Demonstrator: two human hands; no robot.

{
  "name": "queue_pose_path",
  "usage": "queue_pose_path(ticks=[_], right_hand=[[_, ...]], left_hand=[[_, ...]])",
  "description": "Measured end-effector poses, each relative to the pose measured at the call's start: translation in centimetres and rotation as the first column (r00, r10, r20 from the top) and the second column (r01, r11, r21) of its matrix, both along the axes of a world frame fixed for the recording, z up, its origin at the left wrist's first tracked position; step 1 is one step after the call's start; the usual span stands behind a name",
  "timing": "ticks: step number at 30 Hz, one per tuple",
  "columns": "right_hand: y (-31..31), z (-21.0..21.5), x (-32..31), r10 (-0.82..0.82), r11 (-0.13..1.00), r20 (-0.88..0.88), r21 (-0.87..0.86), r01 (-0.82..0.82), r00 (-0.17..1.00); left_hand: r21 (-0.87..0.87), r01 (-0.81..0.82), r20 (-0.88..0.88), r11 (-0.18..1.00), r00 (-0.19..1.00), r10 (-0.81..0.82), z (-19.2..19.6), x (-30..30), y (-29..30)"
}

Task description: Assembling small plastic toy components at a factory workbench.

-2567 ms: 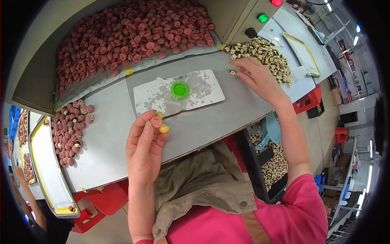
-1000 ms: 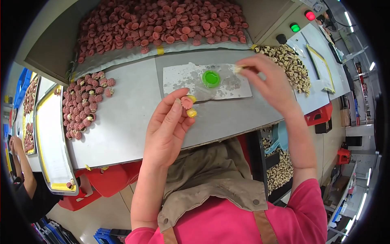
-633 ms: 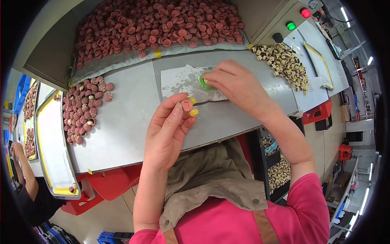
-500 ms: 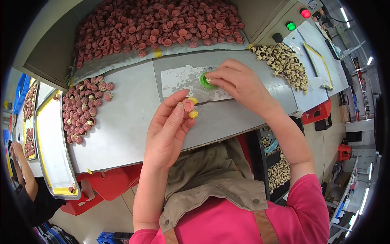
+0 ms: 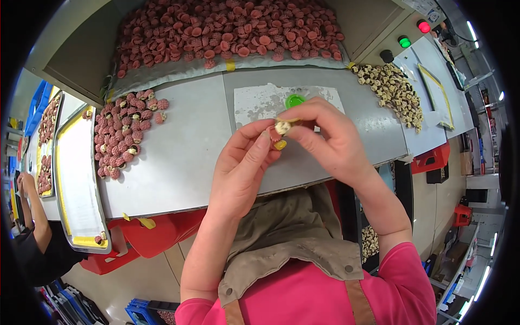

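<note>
Our right hand has left the green dish; both hands now pinch, seemingly, one small pale piece, left hand included.

Both hands meet above grey table, fingertips pinching together. Right hand holds small cream round piece at thumb and forefinger. Left hand grips small reddish piece touching cream piece, with yellow bit just below. Just behind grip: white sheet with green cap. Far behind: heap of reddish pieces. Left of grip: smaller reddish pile. Right, well apart: cream pieces pile.
</note>
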State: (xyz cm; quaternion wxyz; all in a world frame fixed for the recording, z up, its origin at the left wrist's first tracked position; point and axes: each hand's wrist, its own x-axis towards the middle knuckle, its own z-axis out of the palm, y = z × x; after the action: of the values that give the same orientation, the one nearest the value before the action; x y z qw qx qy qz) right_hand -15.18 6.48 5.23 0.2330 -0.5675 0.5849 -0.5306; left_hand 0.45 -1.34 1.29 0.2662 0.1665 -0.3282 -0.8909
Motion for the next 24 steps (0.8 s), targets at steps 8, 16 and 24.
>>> queue_pose_path(ticks=[8, 16, 24], right_hand=[[0.1, -1.3, 1.9, -0.049, 0.998, -0.181, -0.057, 0.039, 0.982], [0.9, -1.5, 1.6, -0.139, 0.988, -0.227, -0.097, 0.119, 0.964], [1.1, 0.0, 0.9, -0.067, 0.998, -0.278, -0.014, 0.066, 0.958]], left_hand=[[-0.484, -0.313, 0.047, 0.817, 0.923, 0.382, -0.3, -0.5, 1.9], [-0.486, -0.275, 0.051, 0.829, 0.939, 0.341, -0.4, -0.5, 1.8], [-0.245, -0.153, 0.119, 0.957, 0.975, 0.186, 0.5, -0.1, 1.3]])
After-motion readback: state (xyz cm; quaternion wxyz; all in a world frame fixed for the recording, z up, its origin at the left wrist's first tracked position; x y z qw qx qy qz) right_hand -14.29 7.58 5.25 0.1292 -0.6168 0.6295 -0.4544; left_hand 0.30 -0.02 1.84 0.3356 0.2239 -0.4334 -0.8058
